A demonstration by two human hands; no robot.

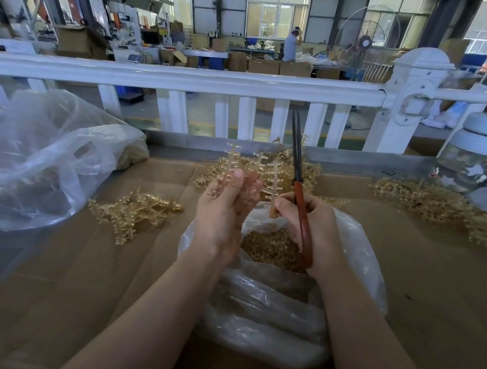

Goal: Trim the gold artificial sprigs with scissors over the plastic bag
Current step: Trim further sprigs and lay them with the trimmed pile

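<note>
Cardboard-topped table (65,274): left hand (221,208) grips three sprigs (248,167), right hand (315,229) grips one scissors (299,184).

**Gold sprigs, scissors, bag: state at observation**

Gold sprigs (258,168): translucent gold plastic stems with short nubbed side-branches, several held upright in a fan above the bag. Loose piles of the same lie on the brown cardboard surface: one left (135,213), one behind the held sprigs (307,170), one far right (431,201).

Scissors (299,186): dark blades closed, pointing up and away; red-orange handles, lower loop over the bag mouth.

Plastic bag (273,311): clear, crumpled, mouth open upward, gold trimmings (267,246) heaped inside.
</note>
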